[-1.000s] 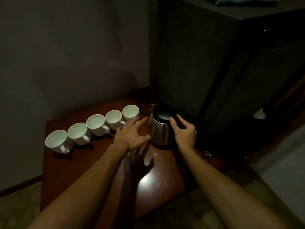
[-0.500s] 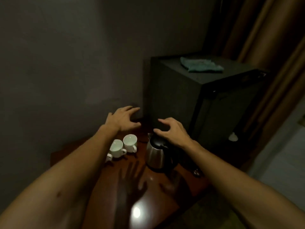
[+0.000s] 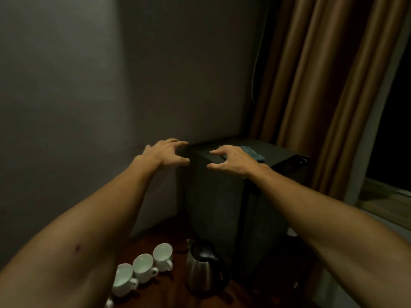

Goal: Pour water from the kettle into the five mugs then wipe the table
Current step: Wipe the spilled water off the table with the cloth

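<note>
A steel kettle with a black lid stands on the dark wooden table at the bottom of the view. Three white mugs show in a row left of it; my left forearm hides the rest of the row. Both my arms reach up and away from the table. My left hand hovers with spread fingers at the top left corner of a tall black cabinet. My right hand is open above the cabinet top, just in front of a blue-green cloth lying there. Neither hand holds anything.
The black cabinet stands right behind the kettle, against a grey wall. Brown curtains hang to the right, with a cable running down beside them. A small white object sits low at the cabinet's right side.
My view tilted upward. Both hands left the kettle and rose from table height to the cabinet top, the right one nearing the cloth. The kettle stays on the table.
</note>
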`<state>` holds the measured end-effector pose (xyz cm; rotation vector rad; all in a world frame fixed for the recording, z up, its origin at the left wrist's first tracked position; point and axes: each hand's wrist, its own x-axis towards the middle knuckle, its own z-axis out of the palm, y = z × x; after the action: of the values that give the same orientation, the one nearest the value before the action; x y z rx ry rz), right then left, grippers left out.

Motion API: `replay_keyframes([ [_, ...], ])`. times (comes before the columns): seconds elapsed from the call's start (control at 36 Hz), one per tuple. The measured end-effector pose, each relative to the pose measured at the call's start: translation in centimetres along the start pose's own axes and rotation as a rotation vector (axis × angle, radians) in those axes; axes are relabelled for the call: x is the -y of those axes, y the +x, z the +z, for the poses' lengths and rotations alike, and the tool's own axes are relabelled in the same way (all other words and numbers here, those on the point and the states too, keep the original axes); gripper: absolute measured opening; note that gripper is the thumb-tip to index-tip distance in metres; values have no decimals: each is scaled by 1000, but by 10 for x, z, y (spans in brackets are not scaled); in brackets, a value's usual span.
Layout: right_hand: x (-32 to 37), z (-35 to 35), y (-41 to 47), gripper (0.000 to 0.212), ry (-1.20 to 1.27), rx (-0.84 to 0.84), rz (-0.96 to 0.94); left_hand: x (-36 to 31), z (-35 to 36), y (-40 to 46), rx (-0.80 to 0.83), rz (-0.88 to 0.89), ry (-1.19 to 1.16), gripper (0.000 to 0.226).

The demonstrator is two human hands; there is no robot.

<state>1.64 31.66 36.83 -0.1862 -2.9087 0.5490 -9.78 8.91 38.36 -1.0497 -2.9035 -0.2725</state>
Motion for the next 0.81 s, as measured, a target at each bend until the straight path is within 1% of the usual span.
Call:
replay_keyframes([
  [0.11, -40, -27, 1, 71, -30, -44, 105, -40, 7, 26, 18, 52, -38, 70],
  [0.19, -79, -43, 4, 69, -24, -71, 150, -70, 20, 52, 30, 84, -45, 70],
  [0.33, -145, -47, 26, 65, -24, -20, 164, -113, 51, 104, 52, 105, -48, 72],
  [0.47, -194, -42, 74, 64, -18, 55, 87, -145, 73, 165, 85, 63, -13, 70],
  [0.56, -211, -41, 94, 59, -15, 104, 36, -160, 79, 188, 103, 27, -1, 66],
  [0.72, -223, -34, 107, 44, -11, 125, -83, -168, 88, 197, 148, 10, 91, 50],
  [0.81, -224, -31, 103, 30, -35, 92, -126, -169, 91, 195, 109, 17, 119, 41],
])
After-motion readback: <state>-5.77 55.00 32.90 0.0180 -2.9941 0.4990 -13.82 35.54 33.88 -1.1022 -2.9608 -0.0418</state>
